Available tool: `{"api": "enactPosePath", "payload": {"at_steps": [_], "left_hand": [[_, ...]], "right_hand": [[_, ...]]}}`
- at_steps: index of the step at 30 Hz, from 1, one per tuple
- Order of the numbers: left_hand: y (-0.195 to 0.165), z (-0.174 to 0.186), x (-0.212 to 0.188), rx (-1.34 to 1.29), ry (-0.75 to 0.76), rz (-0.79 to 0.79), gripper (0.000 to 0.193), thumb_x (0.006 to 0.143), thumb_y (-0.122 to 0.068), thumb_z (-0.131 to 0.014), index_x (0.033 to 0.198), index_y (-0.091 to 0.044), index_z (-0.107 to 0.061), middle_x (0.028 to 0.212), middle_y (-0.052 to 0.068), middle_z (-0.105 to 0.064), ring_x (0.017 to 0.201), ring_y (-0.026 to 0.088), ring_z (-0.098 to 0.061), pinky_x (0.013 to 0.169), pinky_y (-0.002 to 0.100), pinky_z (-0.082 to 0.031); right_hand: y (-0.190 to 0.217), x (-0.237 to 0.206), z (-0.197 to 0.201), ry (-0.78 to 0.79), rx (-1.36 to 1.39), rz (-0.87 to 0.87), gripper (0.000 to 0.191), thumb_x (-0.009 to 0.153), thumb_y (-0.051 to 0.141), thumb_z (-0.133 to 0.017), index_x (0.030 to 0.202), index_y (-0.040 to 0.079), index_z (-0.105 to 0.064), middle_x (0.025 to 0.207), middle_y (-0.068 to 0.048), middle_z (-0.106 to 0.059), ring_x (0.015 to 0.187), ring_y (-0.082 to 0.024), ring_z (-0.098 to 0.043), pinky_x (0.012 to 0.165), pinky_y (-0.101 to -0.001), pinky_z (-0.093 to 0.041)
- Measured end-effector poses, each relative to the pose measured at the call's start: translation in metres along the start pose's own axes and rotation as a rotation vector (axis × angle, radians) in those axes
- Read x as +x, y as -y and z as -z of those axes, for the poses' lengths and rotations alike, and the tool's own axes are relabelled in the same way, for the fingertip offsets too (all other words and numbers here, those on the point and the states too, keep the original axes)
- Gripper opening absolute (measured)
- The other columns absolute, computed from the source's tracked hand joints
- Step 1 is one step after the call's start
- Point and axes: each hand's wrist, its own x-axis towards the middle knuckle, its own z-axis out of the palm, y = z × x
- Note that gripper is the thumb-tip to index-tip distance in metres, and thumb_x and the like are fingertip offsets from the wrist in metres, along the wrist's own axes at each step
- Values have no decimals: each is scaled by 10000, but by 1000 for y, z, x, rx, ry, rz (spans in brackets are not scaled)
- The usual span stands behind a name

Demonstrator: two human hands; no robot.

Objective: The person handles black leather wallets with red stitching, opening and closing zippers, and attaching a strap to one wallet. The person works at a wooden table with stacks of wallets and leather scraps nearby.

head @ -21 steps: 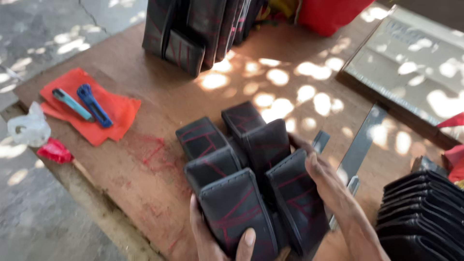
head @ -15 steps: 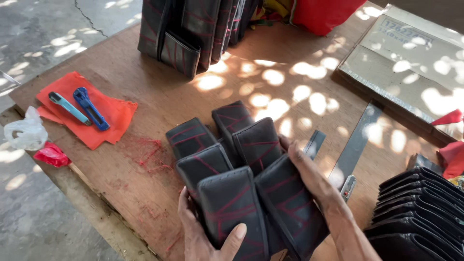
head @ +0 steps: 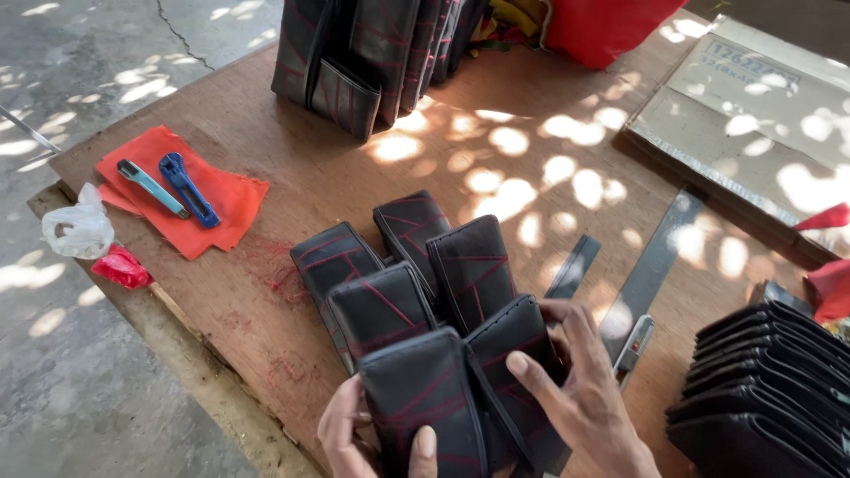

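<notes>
Several black folded pouches with red stitching (head: 416, 301) lie fanned out in two overlapping rows on a brown wooden table (head: 292, 168). My left hand (head: 354, 434) grips the nearest pouch (head: 425, 407) from its left side, thumb on its front face. My right hand (head: 575, 389) rests on the neighbouring pouch (head: 518, 354) to the right, fingers curled over its top edge and thumb lying across its face.
A stack of similar black pouches (head: 770, 389) sits at the right. Two utility knives (head: 173, 186) lie on an orange cloth (head: 181, 195) at the left. Larger black pieces (head: 372, 53) stand at the back. A metal ruler (head: 651, 265) and a mirror-like panel (head: 753, 115) lie right.
The view has shifted slightly. My right hand slid down from the side of the pouches onto the near right pouch, and my left thumb moved up its neighbour's face.
</notes>
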Motion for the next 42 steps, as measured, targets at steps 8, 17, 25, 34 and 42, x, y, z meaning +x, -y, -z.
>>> {"api": "enactPosePath", "payload": {"at_steps": [8,17,25,34,42], "left_hand": [[0,7,-3,-69,151,80,785,739,-259,-841,1363,21,-457,1227,177,-600,1122,259,-631,969,402,-504],[18,-3,-9,98,-11,73,703,920,-320,-711,1403,91,-406,1278,166,-467,1100,235,-595,892,328,-532],[-3,-45,43,-341,-650,-665,615,849,-305,-782,1285,67,-558,1263,176,-566,1171,307,-577,1008,382,-481],[-72,-88,-103,-171,568,-431,462,917,-429,-685,1208,-69,-694,1351,180,-588,1146,282,-635,1024,397,-512],[-181,-186,-115,-3,1144,-827,601,1046,-321,-495,1447,121,-425,1582,302,-351,1510,443,-270,1232,523,-187]], "right_hand": [[-23,21,-2,-22,401,-136,494,939,383,-672,1265,37,-536,1368,-80,-585,1240,-191,-596,1042,-359,-477],[-5,57,-24,12,247,-49,462,1017,456,-509,1274,73,-522,1113,-104,-703,1027,-200,-666,890,-352,-548],[20,-9,23,-101,-57,286,572,1095,443,-460,1497,41,-391,1589,-236,-409,1465,-426,-414,1145,-514,-364],[19,-90,159,-206,-268,305,192,934,149,-696,1110,71,-686,1240,-74,-703,1177,-256,-680,944,-367,-571],[-62,-46,272,-454,-456,58,150,914,121,-714,1035,46,-761,991,-110,-766,869,-251,-752,783,-379,-570]]}}
